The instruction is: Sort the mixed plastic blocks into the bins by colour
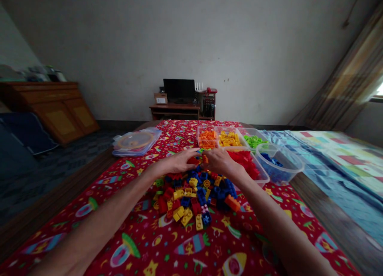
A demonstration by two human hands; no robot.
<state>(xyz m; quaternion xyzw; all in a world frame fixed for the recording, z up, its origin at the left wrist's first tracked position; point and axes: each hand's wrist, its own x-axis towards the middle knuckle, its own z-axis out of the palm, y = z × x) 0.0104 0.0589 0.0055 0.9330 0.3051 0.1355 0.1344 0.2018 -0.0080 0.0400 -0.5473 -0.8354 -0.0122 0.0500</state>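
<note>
A pile of mixed toy building bricks in blue, yellow, red, orange and green lies in the middle of the table. Over its far edge, my left hand has its fingers curled around a red-orange building brick. Close beside it, my right hand pinches an orange building brick. The two bricks are near each other, and the fingers partly cover them. Another orange brick rests at the pile's right edge.
Clear containers hold sorted bricks: orange, yellow, green and red. A round tub holds blue ones. Stacked plastic lids lie at left on the red patterned cloth. A bed adjoins the right.
</note>
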